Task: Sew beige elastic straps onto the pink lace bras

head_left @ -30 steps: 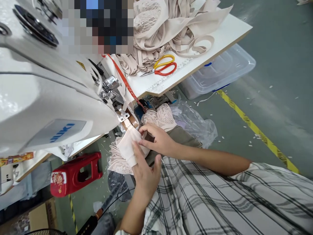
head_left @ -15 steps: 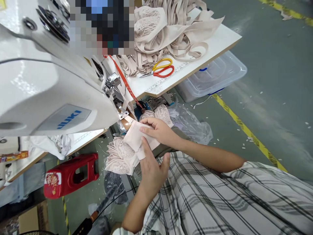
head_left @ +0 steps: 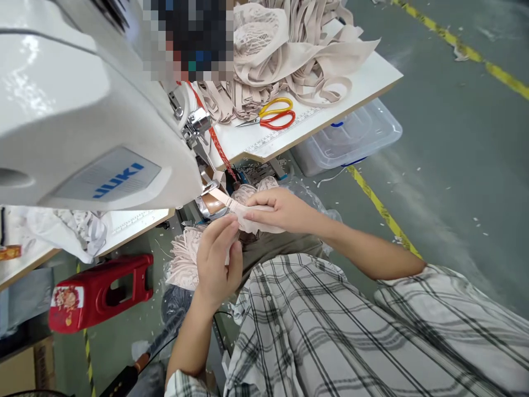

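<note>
My right hand [head_left: 285, 212] pinches a pale pink bra [head_left: 256, 223] between thumb and fingers. A narrow strap [head_left: 221, 196] runs from it to the presser foot [head_left: 210, 186] of a white sewing machine [head_left: 103, 110]. My left hand [head_left: 219, 256] is beside the bra's near edge, fingers bent with the tips close to the cloth and the thumb apart. Whether those fingertips touch it I cannot tell. Lace cups [head_left: 243, 193] show behind my right hand. A stack of lace bra pieces [head_left: 185, 253] hangs behind my left hand, partly hidden.
Scissors [head_left: 276, 113] with yellow and red handles lie on the white table [head_left: 359, 82] beside beige straps [head_left: 301, 33]. Under its edge stands a clear plastic box [head_left: 355, 132]. A red stool [head_left: 103, 292] is at the left, and a clear plastic bag [head_left: 330, 220] lies behind my right arm.
My left hand has drawn away from the cloth toward the left, its fingers now bent. The bra has folded narrower under my right hand, which still grips it. The view has shifted slightly.
</note>
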### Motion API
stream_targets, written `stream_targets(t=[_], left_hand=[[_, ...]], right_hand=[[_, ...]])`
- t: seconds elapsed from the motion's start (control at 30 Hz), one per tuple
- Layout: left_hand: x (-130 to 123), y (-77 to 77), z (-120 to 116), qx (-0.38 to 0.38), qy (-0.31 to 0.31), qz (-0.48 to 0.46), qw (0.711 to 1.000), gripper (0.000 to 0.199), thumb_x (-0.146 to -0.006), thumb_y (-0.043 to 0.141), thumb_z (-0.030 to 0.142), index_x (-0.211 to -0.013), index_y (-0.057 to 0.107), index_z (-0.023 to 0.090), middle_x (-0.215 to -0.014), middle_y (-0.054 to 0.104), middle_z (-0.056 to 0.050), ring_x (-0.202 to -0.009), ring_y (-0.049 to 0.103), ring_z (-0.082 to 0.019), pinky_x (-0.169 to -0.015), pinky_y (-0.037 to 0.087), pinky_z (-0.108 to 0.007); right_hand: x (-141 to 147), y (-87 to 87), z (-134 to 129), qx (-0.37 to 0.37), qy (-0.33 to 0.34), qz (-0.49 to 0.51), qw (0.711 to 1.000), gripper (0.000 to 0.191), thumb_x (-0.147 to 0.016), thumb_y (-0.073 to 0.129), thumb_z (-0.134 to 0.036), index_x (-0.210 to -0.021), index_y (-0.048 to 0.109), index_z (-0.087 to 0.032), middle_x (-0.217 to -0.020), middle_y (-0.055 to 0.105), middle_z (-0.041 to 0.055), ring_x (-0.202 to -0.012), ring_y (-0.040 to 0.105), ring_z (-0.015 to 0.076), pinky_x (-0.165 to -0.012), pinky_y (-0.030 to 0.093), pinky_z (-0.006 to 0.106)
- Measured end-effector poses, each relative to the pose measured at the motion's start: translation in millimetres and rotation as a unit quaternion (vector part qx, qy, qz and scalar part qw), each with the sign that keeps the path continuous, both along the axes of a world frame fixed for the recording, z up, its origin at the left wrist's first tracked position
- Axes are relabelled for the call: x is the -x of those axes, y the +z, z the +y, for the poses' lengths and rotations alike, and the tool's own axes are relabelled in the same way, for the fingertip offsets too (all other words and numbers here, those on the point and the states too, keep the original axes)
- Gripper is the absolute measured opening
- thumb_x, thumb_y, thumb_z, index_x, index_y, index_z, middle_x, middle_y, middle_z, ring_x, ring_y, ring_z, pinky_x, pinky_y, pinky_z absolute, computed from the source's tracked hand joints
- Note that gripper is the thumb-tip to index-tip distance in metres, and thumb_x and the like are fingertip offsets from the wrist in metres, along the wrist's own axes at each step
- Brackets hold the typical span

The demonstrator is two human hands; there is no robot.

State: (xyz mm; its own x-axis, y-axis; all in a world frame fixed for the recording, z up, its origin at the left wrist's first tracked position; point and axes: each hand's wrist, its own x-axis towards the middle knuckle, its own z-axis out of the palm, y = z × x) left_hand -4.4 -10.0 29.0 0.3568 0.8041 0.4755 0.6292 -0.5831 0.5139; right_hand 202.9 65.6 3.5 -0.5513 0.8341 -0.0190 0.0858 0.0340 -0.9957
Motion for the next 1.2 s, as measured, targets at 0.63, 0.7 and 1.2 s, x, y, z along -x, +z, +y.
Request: stream_targets(t=[0.63, 0.7, 1.2], left_hand=[[0, -13.7, 9, -0.183, -0.084, 0.05, 0.978, 0.02, -0.081, 0.066, 0.006, -0.084, 0.057, 0.024, -0.059, 0.056, 0.005, -0.06, 0.059, -0.013, -0.066, 0.055, -0.028], [0, -13.6, 9, -0.205, -0.081, 0.058, 0.974, 0.021, -0.079, 0.067, 0.004, -0.081, 0.057, 0.022, -0.058, 0.056, 0.005, -0.058, 0.057, -0.012, -0.065, 0.056, -0.028], [4, -20.5, 7, -0.172, -0.072, 0.046, 0.981, 0.021, -0.081, 0.067, 0.005, -0.088, 0.057, 0.023, -0.062, 0.054, 0.004, -0.062, 0.056, -0.013, -0.064, 0.053, -0.028]], right_hand=[[-27, -4.6, -31, -0.522, -0.034, -0.172, 0.835, 0.023, -0.094, 0.052, -0.017, -0.075, 0.062, -0.025, -0.056, 0.049, -0.004, -0.057, 0.041, 0.0123, -0.063, 0.037, 0.028], [-25, -8.7, -31, -0.536, -0.04, -0.165, 0.827, 0.018, -0.093, 0.055, -0.019, -0.077, 0.062, -0.026, -0.057, 0.051, -0.0044, -0.057, 0.042, 0.0122, -0.064, 0.039, 0.028], [-16, -8.9, -29, -0.523, -0.069, -0.093, 0.844, 0.012, -0.089, 0.059, -0.014, -0.081, 0.059, -0.022, -0.055, 0.051, -0.0059, -0.055, 0.043, 0.0114, -0.06, 0.041, 0.026]])
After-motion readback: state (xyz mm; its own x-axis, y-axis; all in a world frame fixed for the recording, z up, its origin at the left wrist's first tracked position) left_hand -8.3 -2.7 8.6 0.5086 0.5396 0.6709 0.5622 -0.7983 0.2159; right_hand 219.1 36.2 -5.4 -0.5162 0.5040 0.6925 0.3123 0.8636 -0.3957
